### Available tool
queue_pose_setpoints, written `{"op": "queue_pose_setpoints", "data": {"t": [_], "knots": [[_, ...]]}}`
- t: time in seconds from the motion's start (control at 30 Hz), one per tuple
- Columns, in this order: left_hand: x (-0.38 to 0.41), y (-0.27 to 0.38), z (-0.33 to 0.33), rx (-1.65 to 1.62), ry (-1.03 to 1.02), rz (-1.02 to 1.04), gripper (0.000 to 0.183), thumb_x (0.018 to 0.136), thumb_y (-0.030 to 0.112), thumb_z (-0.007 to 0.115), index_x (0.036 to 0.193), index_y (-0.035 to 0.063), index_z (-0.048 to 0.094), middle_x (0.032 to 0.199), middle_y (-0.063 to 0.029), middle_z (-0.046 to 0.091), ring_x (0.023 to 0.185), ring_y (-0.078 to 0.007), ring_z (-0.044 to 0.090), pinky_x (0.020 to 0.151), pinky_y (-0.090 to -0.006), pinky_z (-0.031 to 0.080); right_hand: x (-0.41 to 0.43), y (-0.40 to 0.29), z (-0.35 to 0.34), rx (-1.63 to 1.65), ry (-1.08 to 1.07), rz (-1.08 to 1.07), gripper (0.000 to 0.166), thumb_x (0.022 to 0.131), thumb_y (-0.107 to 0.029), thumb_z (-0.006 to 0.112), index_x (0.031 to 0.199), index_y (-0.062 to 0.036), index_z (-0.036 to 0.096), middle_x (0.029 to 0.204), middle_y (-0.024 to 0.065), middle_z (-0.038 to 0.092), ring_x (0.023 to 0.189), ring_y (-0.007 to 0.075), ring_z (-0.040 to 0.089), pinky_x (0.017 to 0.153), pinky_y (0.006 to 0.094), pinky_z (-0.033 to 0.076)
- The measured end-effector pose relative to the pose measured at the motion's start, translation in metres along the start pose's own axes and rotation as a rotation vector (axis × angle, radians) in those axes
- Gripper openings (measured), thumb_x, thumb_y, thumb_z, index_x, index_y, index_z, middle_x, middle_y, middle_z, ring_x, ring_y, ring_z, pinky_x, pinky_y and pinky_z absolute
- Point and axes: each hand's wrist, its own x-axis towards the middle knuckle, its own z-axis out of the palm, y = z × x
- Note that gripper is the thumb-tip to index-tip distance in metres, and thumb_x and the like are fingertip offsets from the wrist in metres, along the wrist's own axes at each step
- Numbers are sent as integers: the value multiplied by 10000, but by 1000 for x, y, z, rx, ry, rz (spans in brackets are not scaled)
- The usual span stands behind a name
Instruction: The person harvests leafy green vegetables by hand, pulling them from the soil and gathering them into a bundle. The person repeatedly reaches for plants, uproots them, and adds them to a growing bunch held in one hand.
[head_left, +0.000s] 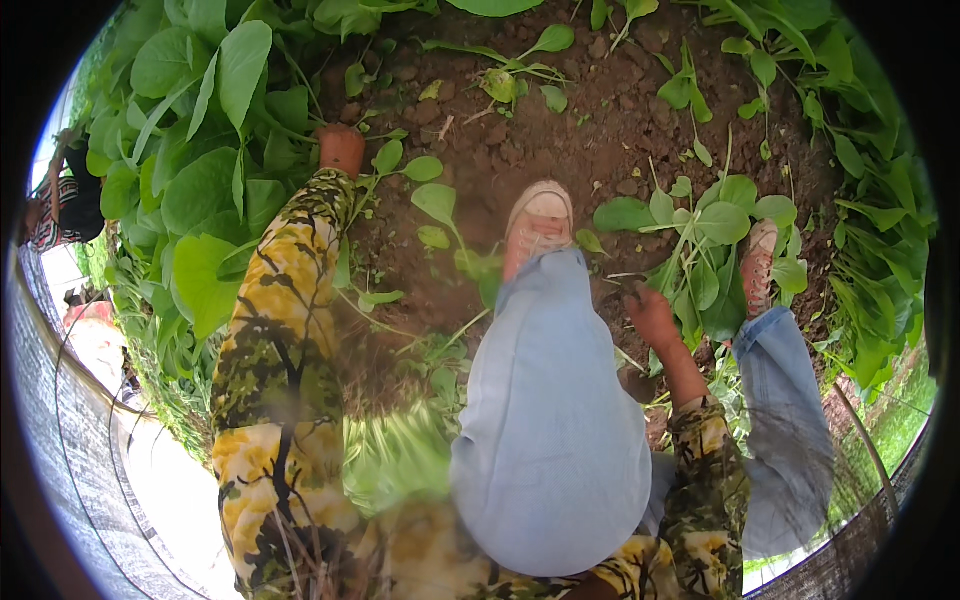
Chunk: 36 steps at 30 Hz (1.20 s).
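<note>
At the upper left, my left hand (342, 148) reaches to the base of broad-leaved green plants (202, 191); leaves and stems hide its fingers, so its grip cannot be made out. My right hand (654, 316) is low over the soil, right of my bent knee, with its fingers bent beside pale stems. Whether it holds a stem is unclear. Just to its right, a loose bunch of leafy greens (705, 247) lies on the ground, partly against my right shoe (759, 262). Both arms wear yellow and dark patterned sleeves.
Brown soil (480, 150) with scattered cut or pulled leaves (517, 71) lies between rows of greens. More plants (877, 277) line the right side. My other shoe (540, 221) stands mid-view. Mesh netting (75, 450) borders the lower left; part of another person (64, 202) shows at the far left.
</note>
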Motion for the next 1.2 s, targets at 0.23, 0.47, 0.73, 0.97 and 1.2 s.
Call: {"op": "queue_pose_setpoints", "data": {"t": [0.23,0.47,0.73,0.97,1.2], "knots": [[7,18,130,129,42,105,236,805,196,599,603,129,496,499,-21,364,448,-173,361,411,-331,336,-4,4,12,-1,-70,-23,390,782,-198,576,1079,53,542,848,263,597,829,402,585,723,415,463],[-13,-74,-62,-614,299,15,137,812,204,565,880,85,562,708,-123,601,690,-295,615,520,-428,457,7,-4,5,37,-108,52,344,788,-186,567,1038,50,546,808,273,586,791,419,573,701,420,466],[-51,-31,-55,-786,209,139,256,799,186,585,1009,40,564,820,-160,615,766,-300,613,591,-425,494,13,-7,8,29,-111,22,325,773,-186,576,1007,38,552,827,263,586,815,411,569,709,427,458],[-75,5,-14,-398,17,91,363,780,267,648,1050,53,533,885,-126,562,741,-295,569,625,-428,498,-1,-3,16,5,-129,24,348,767,-183,575,1040,32,560,833,262,589,817,411,571,720,419,461],[-64,21,-10,-282,-435,56,185,837,240,598,957,107,553,719,-63,482,547,-220,472,440,-404,431,0,-4,11,26,-76,-1,373,776,-192,574,1060,49,546,852,268,588,837,410,571,732,416,459]]}}
